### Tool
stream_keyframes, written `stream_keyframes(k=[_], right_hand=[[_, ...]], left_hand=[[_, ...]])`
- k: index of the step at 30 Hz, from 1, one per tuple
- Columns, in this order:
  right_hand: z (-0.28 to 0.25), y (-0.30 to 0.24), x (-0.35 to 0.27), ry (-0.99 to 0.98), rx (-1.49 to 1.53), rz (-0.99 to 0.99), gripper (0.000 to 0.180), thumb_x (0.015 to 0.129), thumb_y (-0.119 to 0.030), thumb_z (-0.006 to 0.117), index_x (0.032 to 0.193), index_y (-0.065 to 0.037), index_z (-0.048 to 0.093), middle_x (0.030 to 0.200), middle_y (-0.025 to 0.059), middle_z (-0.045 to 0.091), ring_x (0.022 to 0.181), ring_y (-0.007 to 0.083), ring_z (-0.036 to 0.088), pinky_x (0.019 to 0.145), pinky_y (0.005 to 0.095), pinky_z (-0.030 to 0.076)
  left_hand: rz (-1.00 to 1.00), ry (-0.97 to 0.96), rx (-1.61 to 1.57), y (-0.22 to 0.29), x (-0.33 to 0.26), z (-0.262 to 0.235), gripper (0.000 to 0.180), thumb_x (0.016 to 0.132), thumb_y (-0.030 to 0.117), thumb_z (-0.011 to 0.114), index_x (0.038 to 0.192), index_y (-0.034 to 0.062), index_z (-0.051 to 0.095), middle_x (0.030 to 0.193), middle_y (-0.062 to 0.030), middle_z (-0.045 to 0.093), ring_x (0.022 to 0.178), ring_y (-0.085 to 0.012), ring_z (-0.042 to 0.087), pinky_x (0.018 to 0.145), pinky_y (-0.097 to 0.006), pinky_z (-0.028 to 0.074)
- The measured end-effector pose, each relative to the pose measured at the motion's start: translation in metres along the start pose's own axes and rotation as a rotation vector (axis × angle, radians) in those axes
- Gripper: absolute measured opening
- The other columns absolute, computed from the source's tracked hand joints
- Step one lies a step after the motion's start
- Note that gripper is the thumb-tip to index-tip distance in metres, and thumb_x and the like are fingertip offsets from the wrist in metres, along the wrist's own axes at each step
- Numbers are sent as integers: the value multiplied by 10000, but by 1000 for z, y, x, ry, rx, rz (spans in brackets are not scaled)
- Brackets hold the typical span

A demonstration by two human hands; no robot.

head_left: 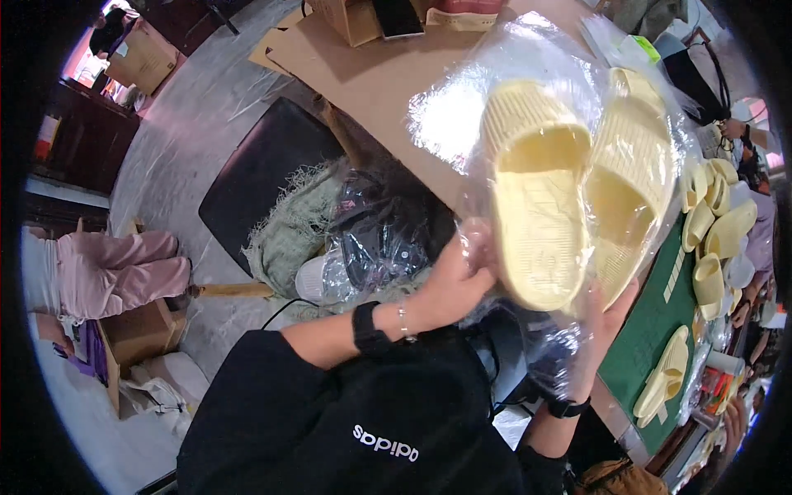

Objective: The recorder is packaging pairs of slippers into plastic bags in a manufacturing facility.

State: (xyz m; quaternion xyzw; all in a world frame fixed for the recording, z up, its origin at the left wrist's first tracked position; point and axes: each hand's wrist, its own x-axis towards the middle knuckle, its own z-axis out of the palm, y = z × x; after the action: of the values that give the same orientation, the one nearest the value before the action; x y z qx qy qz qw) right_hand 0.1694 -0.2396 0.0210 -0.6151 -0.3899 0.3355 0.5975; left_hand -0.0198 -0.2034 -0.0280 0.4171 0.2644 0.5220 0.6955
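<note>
A pair of pale yellow slide slippers point(540, 235) lies side by side inside a clear plastic bag point(450, 115), held up in front of me at the right. My left hand point(464, 276) is closed on the left edge of the bag, beside the left slipper's sole. Under the heel ends, my right hand point(606, 318) grips the bagged pair, its fingers partly behind the plastic. Loose film hangs down over my right wrist. Beyond the bag is a brown cardboard-topped table point(355, 70).
On a green mat point(635, 355) at the right lies a single yellow slipper point(664, 375), with several more slippers point(718, 223) farther up. A black chair point(272, 165) holds a fringed cloth and a plastic-wrapped bundle. At the left a person in pink trousers point(124, 272) is beside an open carton point(144, 338).
</note>
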Motion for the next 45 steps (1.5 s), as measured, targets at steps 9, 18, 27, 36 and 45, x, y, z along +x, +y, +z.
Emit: stream_keyframes(k=[9,18,27,36,45], right_hand=[[132,24,-53,-746,-135,-376,683,766,-176,643,1217,54,183,1050,295,456,912,413,557,758,446,467],[146,96,-77,-1232,-564,-140,364,761,-210,623,994,27,478,954,211,562,914,367,547,776,442,436],[82,96,-30,-1008,-953,-342,459,674,-241,715,1062,-46,567,1034,103,557,1079,295,457,896,482,362],[85,128,-48,-1100,-1002,-374,163,709,-91,605,863,-41,620,886,130,603,946,297,539,871,427,389],[77,114,-56,-1172,-871,-397,155,694,2,521,813,-40,611,861,136,571,907,309,540,797,422,404]], left_hand=[[-246,373,-111,77,-122,-170,616,790,196,631,1302,-20,365,1280,-167,463,1167,-255,458,968,-362,390],[-975,310,515,53,-158,-314,315,811,185,584,1048,-23,591,994,-179,637,843,-234,632,716,-308,507],[-384,871,-37,-19,-160,-397,383,788,201,577,1117,6,547,1105,-207,569,988,-293,567,854,-344,445],[-459,774,650,-44,-95,-320,1098,589,327,833,1346,-78,148,1308,-210,372,1206,-277,390,1000,-346,329],[-153,145,1477,-34,-50,-223,1172,472,412,853,1343,-16,196,1286,-221,377,1197,-338,375,1023,-365,289]])
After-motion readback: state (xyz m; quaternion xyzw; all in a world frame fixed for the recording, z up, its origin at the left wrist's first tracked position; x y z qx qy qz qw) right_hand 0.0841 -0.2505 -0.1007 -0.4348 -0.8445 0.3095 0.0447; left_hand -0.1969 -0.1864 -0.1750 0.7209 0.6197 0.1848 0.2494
